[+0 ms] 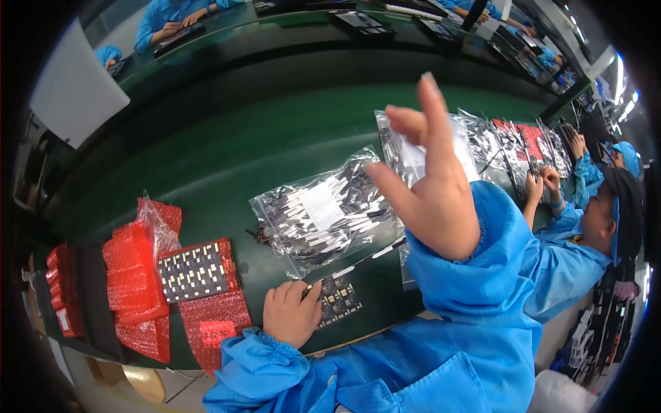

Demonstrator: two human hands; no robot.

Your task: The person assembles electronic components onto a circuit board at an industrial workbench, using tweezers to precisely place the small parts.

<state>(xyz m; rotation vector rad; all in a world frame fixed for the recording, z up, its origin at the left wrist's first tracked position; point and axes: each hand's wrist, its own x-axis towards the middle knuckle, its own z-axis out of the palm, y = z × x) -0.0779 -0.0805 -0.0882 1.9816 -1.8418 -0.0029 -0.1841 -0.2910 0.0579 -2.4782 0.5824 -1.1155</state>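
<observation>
Left grip (292, 313) of mine lies over the left end of a dark circuit board (341, 301); I cannot tell whether it clasps or only presses. The board's visible part extends rightward from it, a thin cable (389, 248) slanting away to the right from its far edge. Beyond, on the table (227, 165), lies a clear bag (286, 217). Fingers spread and empty, my right grip (441, 196) hangs raised, farther from the board.

Bright white lamps (619, 74) glare at the upper right of the frame. The plastic bag (348, 212) in the centre glints, and the green table (179, 172) carries a soft sheen. The raised right hand (444, 199) looks slightly blurred. Edges bend toward the dark rim, where small details seem smeared.
</observation>
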